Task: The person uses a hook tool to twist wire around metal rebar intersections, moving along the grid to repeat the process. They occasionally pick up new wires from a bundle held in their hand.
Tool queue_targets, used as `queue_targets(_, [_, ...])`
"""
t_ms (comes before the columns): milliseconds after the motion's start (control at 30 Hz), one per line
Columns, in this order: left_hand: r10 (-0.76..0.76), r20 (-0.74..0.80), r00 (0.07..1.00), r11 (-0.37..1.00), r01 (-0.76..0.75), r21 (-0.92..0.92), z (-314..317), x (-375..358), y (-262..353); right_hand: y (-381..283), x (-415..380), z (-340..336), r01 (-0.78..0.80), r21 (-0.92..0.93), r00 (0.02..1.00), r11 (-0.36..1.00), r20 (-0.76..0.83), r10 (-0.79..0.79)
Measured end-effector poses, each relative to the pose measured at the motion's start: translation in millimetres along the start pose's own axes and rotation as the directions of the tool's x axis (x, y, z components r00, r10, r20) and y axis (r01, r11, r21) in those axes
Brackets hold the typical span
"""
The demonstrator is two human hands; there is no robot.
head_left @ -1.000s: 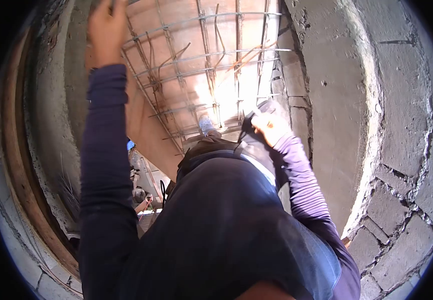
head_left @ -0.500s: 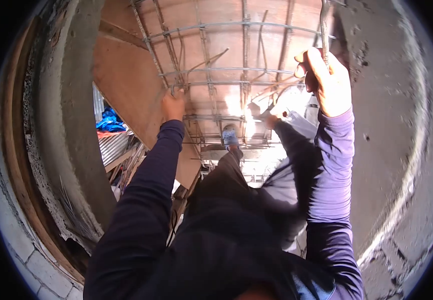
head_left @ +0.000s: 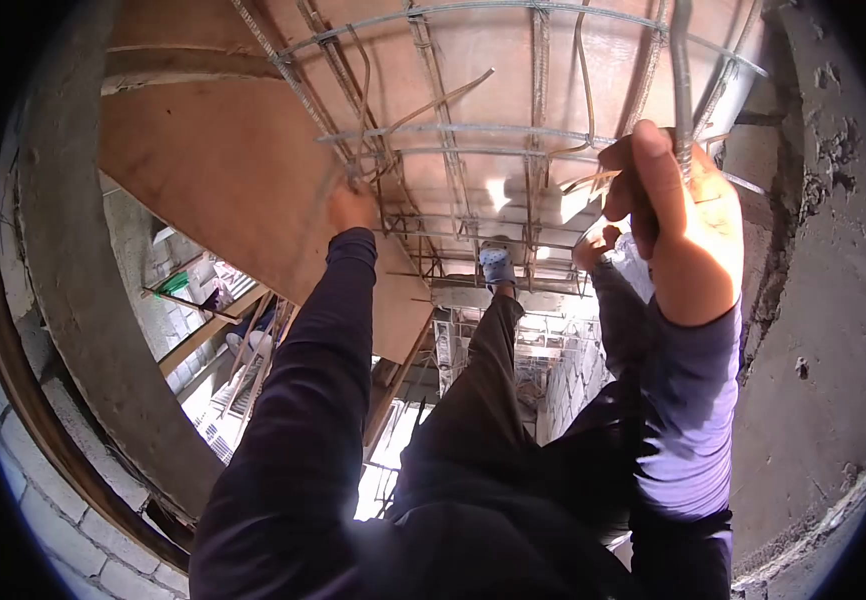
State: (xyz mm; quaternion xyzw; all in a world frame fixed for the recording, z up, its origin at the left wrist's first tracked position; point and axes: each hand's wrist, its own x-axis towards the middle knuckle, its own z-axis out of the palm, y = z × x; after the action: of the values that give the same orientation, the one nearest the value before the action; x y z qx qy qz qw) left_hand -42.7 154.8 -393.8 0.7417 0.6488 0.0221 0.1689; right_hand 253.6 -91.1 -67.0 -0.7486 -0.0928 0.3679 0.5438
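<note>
My right hand (head_left: 688, 220) is closed around an upright steel reinforcing bar (head_left: 682, 80), thumb pointing up along it. Slightly blurred, my left hand (head_left: 353, 207) grips a reinforcing bar (head_left: 311, 105) at the left side of a tied rebar grid (head_left: 443, 130); the fingertips are partly hidden. Thin curved bars cross the grid, and a bent bar end (head_left: 463, 88) sticks out near my left hand. Behind the steel lies a reddish-brown plywood panel (head_left: 223, 150). Between my arms, my foot in a blue patterned covering (head_left: 497, 264) rests on the bars.
A rough concrete wall (head_left: 823, 300) rises close on my right. At left stands a concrete column (head_left: 73, 260), with wood trim and a block wall (head_left: 83, 530) beyond. A gap below the plywood shows timber poles (head_left: 253, 350) lower down. More rebar and blockwork (head_left: 578, 385) lie beneath my legs.
My body and view have shifted upward along the grid; the bars appear larger. My right hand looks closer, still on its bar. My left hand stays at the grid's left side.
</note>
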Motion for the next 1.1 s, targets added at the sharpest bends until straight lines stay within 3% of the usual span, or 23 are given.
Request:
queue_targets(133, [0.053, -0.004, 0.999, 0.999, -0.053, -0.013, -4, 6, 4, 4, -1, 10, 0.007, 0.014, 0.997, 1.000, 0.083, -0.008])
queue_targets(233, [0.095, -0.109, 0.989, 0.995, -0.098, -0.019, -12, 10, 3, 3, -1, 13, 0.029, -0.007, 0.993, 1.000, 0.118, -0.028])
queue_targets(300, [0.177, -0.202, 0.963, 0.959, -0.215, -0.187, -19, 13, 6, 1, -2, 15, -0.003, -0.049, 0.993, 0.999, 0.120, 0.009])
queue_targets(400, [0.206, -0.192, 0.960, 0.934, -0.251, -0.253, -33, 10, 17, 1, -3, 17, 0.004, -0.044, 0.991, 0.999, 0.135, 0.001])
queue_targets(500, [0.254, -0.218, 0.942, 0.940, -0.293, -0.172, -16, 6, -1, 4, -6, 21, -0.073, -0.046, 0.988, 0.996, 0.131, 0.078])
queue_targets(633, [0.212, -0.327, 0.921, 0.931, -0.292, -0.220, 24, 3, -28, 6, -8, 24, -0.059, 0.042, 0.993, 0.997, 0.106, 0.054])
queue_targets(733, [0.096, -0.212, 0.972, 0.890, -0.180, -0.420, 30, 11, -41, 9, -7, 20, -0.057, 0.009, 0.991, 0.998, 0.124, 0.056])
queue_targets(800, [0.200, -0.122, 0.972, 0.977, -0.208, -0.056, 6, -7, -16, 8, -7, 17, -0.054, -0.034, 0.990, 0.998, 0.127, 0.058])
queue_targets(933, [0.238, -0.214, 0.948, 0.965, -0.256, -0.059, 2, -15, -14, 3, -9, 13, -0.080, -0.057, 0.981, 0.995, 0.170, 0.089])
queue_targets(1000, [0.188, -0.101, 0.977, 0.980, -0.193, -0.041, -1, -14, -17, 1, -14, 18, -0.174, 0.113, 0.978, 0.978, 0.138, 0.158])
queue_targets(1100, [0.158, -0.147, 0.977, 0.986, -0.165, -0.038, -1, -9, -20, 0, -17, 26, -0.189, 0.187, 0.979, 0.964, 0.106, 0.171])
